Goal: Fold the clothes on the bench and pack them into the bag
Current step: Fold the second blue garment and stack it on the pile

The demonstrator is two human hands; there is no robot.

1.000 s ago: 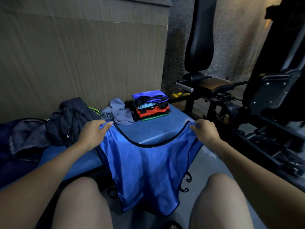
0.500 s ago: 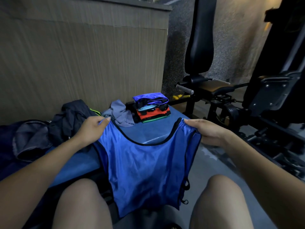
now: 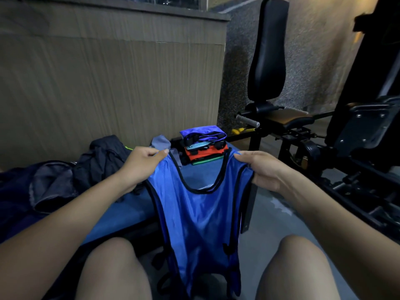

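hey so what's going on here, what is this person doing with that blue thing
A seated person is holding up a blue mesh vest by its shoulder straps, the left hand pinching one strap and the right hand gripping the other, so it hangs between the knees in front of the blue bench. A stack of folded vests sits at the bench's far end, with a grey garment and a dark jacket unfolded beside it.

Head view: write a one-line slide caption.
Left hand and right hand hold a blue mesh vest by its shoulders above the bench.
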